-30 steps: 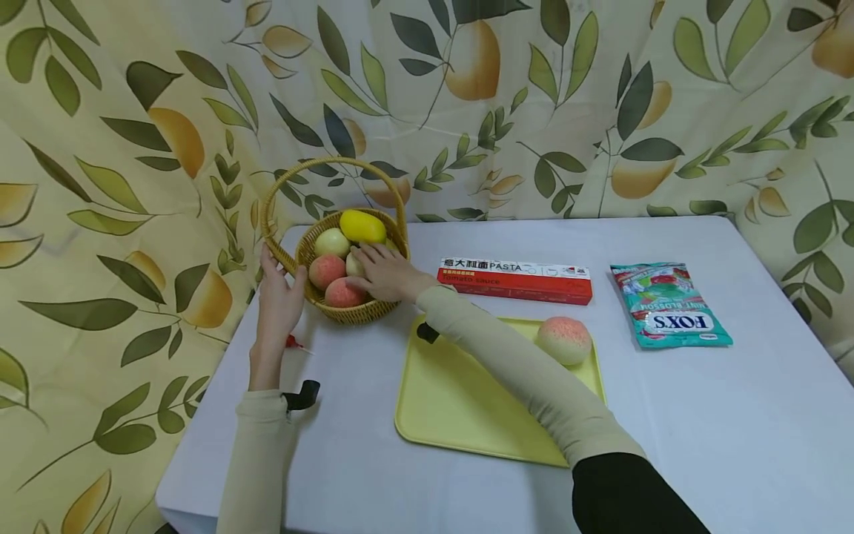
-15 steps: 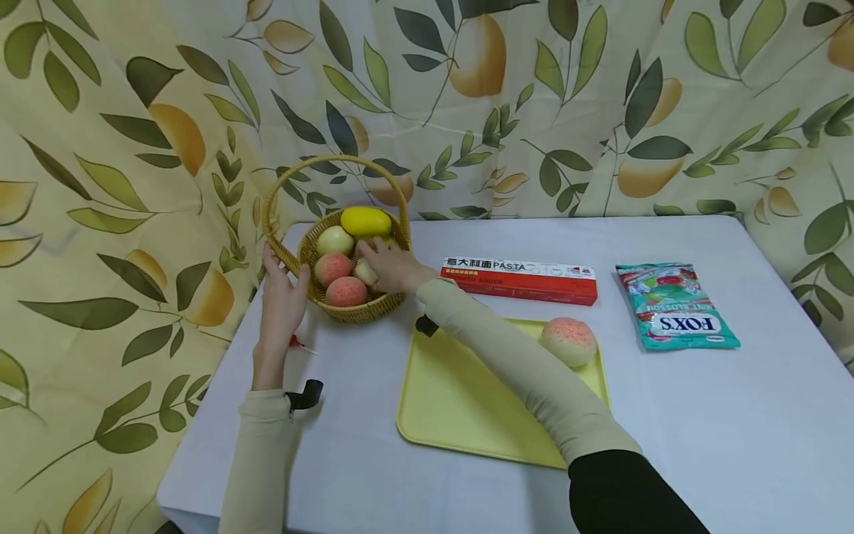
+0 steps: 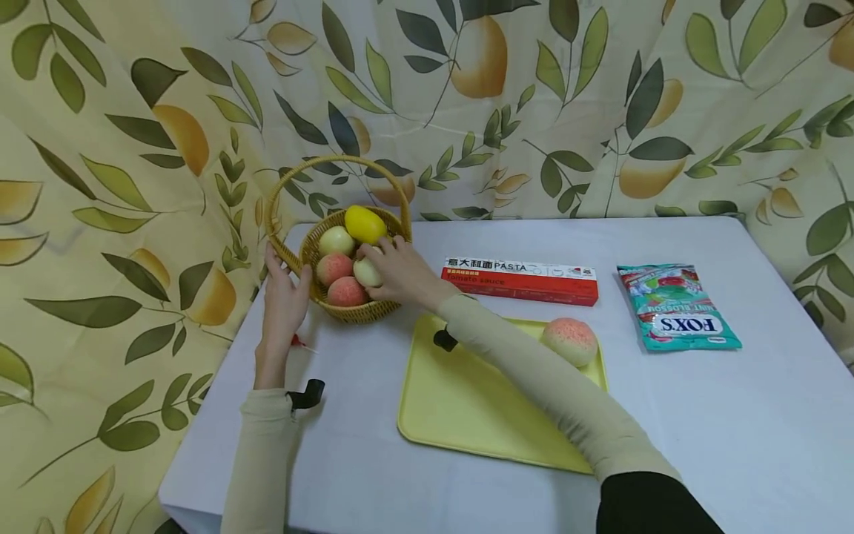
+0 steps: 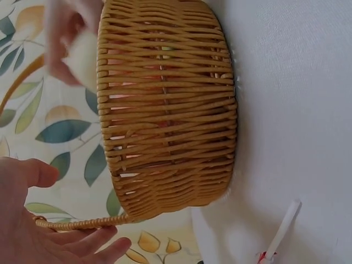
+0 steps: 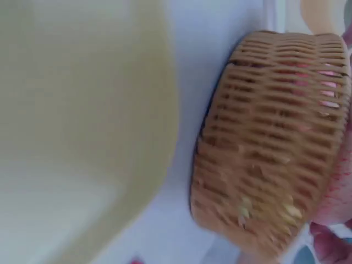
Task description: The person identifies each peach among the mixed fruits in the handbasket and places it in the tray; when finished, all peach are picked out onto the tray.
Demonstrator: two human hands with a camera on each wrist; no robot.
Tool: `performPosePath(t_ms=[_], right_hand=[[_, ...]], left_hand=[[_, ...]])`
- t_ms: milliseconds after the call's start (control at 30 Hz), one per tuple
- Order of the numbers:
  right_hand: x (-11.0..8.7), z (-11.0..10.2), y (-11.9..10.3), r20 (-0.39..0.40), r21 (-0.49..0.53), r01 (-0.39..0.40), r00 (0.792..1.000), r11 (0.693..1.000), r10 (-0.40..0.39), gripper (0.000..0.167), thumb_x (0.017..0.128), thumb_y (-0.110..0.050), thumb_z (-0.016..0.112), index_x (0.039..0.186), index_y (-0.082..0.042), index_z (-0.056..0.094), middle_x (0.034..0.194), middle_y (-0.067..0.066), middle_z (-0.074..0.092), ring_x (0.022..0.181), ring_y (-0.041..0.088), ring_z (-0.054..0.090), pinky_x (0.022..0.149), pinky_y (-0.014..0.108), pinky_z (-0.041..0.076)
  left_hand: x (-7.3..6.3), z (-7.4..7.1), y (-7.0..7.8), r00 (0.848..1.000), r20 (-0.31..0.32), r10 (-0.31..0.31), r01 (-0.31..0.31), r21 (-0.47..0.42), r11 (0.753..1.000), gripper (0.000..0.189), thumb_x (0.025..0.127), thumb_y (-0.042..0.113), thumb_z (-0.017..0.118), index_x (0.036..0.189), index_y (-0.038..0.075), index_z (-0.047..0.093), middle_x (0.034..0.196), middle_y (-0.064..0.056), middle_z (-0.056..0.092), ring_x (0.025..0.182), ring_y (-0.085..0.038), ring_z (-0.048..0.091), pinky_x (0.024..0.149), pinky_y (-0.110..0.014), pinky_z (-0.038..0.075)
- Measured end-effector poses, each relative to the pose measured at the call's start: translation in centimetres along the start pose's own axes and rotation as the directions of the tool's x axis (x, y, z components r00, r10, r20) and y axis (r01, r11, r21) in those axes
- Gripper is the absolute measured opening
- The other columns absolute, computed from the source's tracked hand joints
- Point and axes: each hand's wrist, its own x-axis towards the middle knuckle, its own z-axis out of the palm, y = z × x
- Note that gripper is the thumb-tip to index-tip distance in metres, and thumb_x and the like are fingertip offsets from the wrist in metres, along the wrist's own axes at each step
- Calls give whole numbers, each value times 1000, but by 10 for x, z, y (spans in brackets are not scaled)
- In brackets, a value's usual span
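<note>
A yellow wicker basket [image 3: 353, 315] stands at the back left, holding two pink peaches [image 3: 347, 291], a pale round fruit [image 3: 336, 242] and a yellow lemon-like fruit [image 3: 365, 225]. My right hand [image 3: 402, 272] grips another peach [image 3: 368, 271] at the basket's right side. The left wrist view shows this peach [image 4: 83, 60] above the rim, and the right wrist view shows its pink-speckled side [image 5: 340, 190]. At the basket's left, my left hand [image 3: 283, 300] touches the handle [image 4: 82, 224], its fingers extended behind it and thumb apart.
A yellow tray [image 3: 480, 415] with one peach [image 3: 570, 342] lies under my right forearm. Behind it is a red pasta box [image 3: 520, 282]. A teal FOX'S bag [image 3: 677, 308] lies to the right. A small red thing with a white stick [image 4: 283, 231] lies near my left wrist.
My right hand has gone from lying over the fruit to gripping a peach and drawing it slightly up and right. The yellow fruit has turned. My left hand stays at the handle.
</note>
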Motion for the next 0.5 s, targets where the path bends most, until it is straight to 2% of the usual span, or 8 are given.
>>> performPosePath(t_ms=[100,167,267,400,500], right_hand=[[-18,-14,2,-72,-16,55,996,998,-56,62,88,-42,75,139,-18,49,135,10,58,113,31,51,99,42,45],[-39,-22,5,-93,-10,58,994,998,-58,68,87,-42,77,140,-14,47,135,9,58,112,31,51,99,41,45],[-69,-33,6,-108,38,50,993,998,-45,72,84,-40,80,138,-10,45,131,8,58,108,29,50,92,38,45],[-94,-45,4,-120,105,54,992,993,-41,70,82,-37,81,135,-10,44,128,7,57,107,25,46,85,33,43],[-105,-55,1,-131,133,60,990,989,-42,71,82,-39,80,135,-9,44,130,8,56,109,25,47,87,35,43]], left_hand=[[1,-4,0,1000,18,-5,4,17,1000,86,106,38,47,165,13,-10,169,-20,25,149,-42,41,116,-62,39],[-3,-1,-1,999,35,-8,7,20,1000,86,106,38,47,165,12,-10,169,-20,26,149,-42,42,117,-61,38],[-5,2,-2,999,38,-3,2,22,1000,85,106,36,47,165,12,-9,168,-20,27,148,-42,42,118,-61,37],[-3,5,-1,1000,12,2,-2,3,1000,86,106,34,49,165,13,-10,168,-22,27,149,-42,42,119,-60,37],[-1,6,4,1000,-17,2,-2,-15,1000,86,105,34,49,165,14,-10,168,-24,25,149,-42,40,120,-61,34]])
